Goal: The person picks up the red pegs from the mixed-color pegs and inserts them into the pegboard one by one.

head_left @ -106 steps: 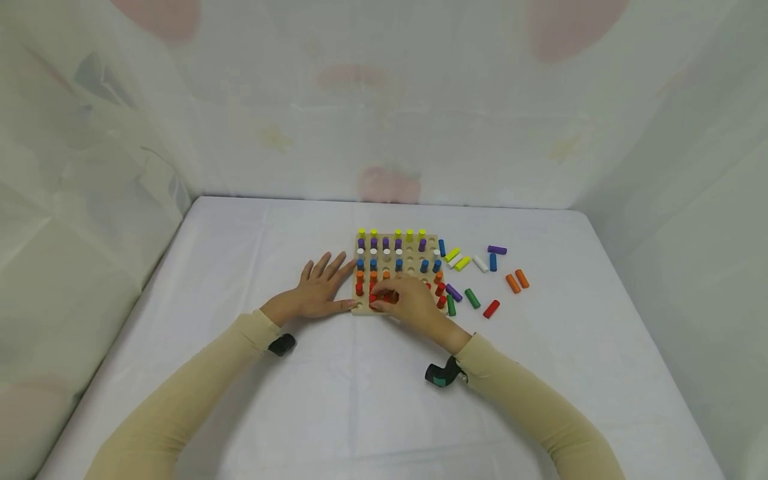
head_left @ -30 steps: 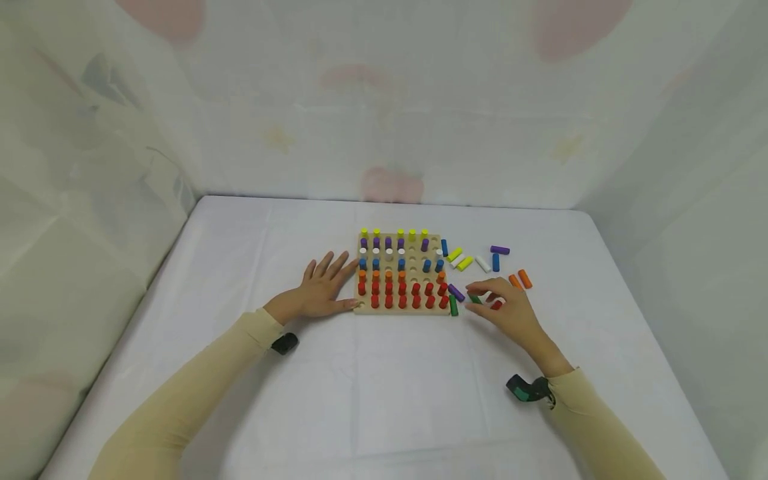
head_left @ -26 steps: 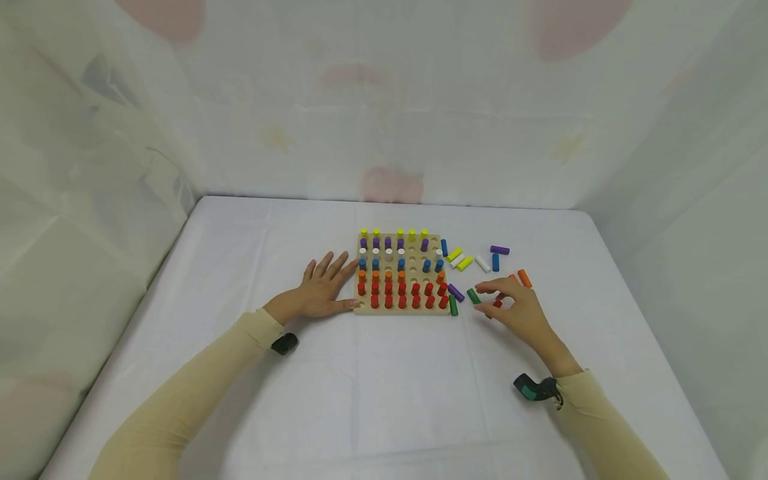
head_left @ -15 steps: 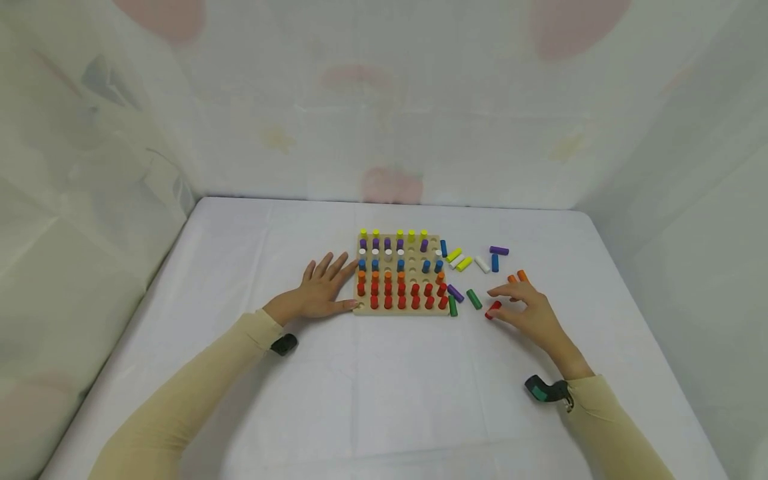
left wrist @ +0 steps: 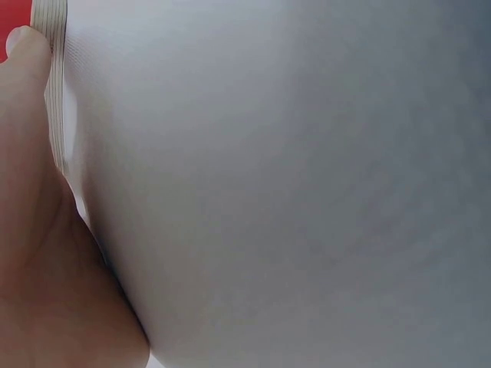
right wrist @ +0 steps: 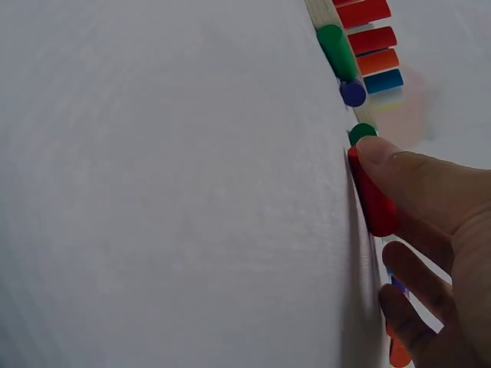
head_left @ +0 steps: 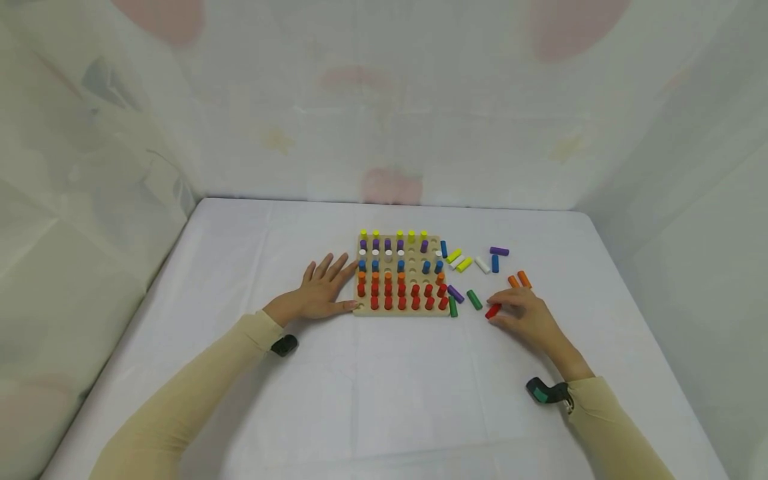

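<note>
A wooden pegboard (head_left: 402,314) lies on the white table, with coloured pegs standing in rows. Its two front rows hold red pegs (head_left: 401,303). My left hand (head_left: 317,292) rests flat with spread fingers, thumb and fingertips at the board's left edge. In the left wrist view the thumb (left wrist: 27,61) touches the board's side beside a red peg. To the right of the board, my right hand (head_left: 528,320) pinches a loose red peg (head_left: 493,311) between thumb and fingers. The right wrist view shows the thumb over this red peg (right wrist: 372,195), close to the tabletop.
Two green pegs (head_left: 475,299) and a purple peg (head_left: 456,293) lie between board and right hand. Orange pegs (head_left: 519,280) lie just beyond that hand. Yellow, white, blue and purple pegs (head_left: 499,251) are scattered farther back. Fabric walls (head_left: 384,133) surround the table's back and sides.
My right hand has left the board's front row, moved right past the green pegs and closed on the loose red peg. The left hand has stayed at the board's edge.
</note>
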The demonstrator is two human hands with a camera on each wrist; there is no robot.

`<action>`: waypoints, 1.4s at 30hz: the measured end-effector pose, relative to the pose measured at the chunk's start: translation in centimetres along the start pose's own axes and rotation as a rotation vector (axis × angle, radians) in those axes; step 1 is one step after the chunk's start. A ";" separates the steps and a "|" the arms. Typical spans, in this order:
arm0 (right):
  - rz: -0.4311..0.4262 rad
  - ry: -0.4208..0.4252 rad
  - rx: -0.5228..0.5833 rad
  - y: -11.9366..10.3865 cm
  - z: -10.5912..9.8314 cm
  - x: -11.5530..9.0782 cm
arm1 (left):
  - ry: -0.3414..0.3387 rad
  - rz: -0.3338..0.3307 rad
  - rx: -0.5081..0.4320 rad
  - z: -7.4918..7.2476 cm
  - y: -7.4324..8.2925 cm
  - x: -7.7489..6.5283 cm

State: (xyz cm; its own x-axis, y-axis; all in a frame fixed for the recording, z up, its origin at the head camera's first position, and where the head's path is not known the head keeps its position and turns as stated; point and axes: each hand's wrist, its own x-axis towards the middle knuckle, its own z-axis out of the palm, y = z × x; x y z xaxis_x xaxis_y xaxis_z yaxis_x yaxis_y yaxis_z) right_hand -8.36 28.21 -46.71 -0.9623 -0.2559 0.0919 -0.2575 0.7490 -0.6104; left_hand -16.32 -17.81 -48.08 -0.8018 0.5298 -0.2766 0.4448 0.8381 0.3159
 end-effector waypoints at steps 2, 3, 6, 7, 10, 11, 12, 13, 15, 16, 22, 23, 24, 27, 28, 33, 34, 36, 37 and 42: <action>-0.014 0.004 0.010 0.1 0.1 0.0 | 0.005 0.003 -0.002 0.0 0.1 -0.1; -0.022 0.007 0.012 0.1 0.1 0.0 | 0.007 0.003 -0.002 0.0 0.1 -0.1; -0.039 0.013 0.012 0.1 0.2 0.1 | 0.013 0.005 -0.001 0.0 0.1 -0.1; -0.040 0.013 0.013 0.1 0.3 0.1 | 0.016 0.006 0.000 0.0 0.1 -0.1; -0.029 0.011 0.004 0.2 0.4 0.2 | 0.014 0.004 0.002 0.0 0.1 -0.1; -0.025 0.010 0.003 0.2 0.4 0.2 | 0.016 0.006 0.000 0.0 0.1 -0.1; -0.020 0.009 0.000 0.3 0.5 0.3 | 0.016 0.005 0.000 0.1 0.1 -0.1; -0.016 0.008 -0.004 0.3 0.5 0.3 | 0.016 0.005 -0.002 0.1 0.1 -0.1; -0.011 0.011 -0.010 0.3 0.5 0.3 | 0.018 0.006 -0.008 0.0 0.2 -0.2; -0.011 0.014 -0.011 0.3 0.5 0.3 | 0.016 0.004 -0.010 0.0 0.2 -0.2; 0.002 0.010 -0.016 0.2 0.5 0.4 | -0.003 -0.003 0.001 0.0 0.2 -0.1; 0.009 0.004 -0.020 0.2 0.5 0.4 | -0.002 -0.001 0.004 0.0 0.1 -0.1; 0.016 -0.002 -0.020 0.2 0.4 0.4 | -0.001 0.000 0.006 0.0 0.1 -0.1; 0.031 -0.015 -0.023 0.2 0.2 0.4 | 0.003 0.005 0.004 0.0 0.2 -0.1; 0.030 -0.014 -0.030 0.3 0.2 0.4 | 0.003 0.006 0.004 0.0 0.2 -0.1; 0.035 -0.020 -0.046 0.4 0.0 0.6 | 0.000 0.004 0.002 0.0 0.2 -0.1; 0.037 -0.023 -0.048 0.4 0.0 0.6 | -0.001 0.001 0.003 -0.1 0.2 -0.1; 0.035 -0.033 -0.047 0.4 -0.1 0.7 | 0.002 0.001 0.002 0.0 0.2 -0.1; 0.031 -0.035 -0.049 0.5 -0.1 0.8 | 0.004 0.002 0.003 0.0 0.2 0.0; 0.018 -0.035 -0.050 0.6 -0.1 0.9 | 0.011 0.008 0.003 0.2 0.0 0.0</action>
State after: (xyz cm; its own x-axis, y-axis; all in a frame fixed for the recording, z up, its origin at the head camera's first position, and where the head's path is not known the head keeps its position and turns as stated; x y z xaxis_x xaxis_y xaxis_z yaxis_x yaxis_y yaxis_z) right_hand -9.42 28.43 -46.92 -0.9635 -0.2625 0.0527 -0.2446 0.7831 -0.5718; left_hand -16.31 -17.80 -48.25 -0.8026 0.5350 -0.2637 0.4525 0.8342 0.3153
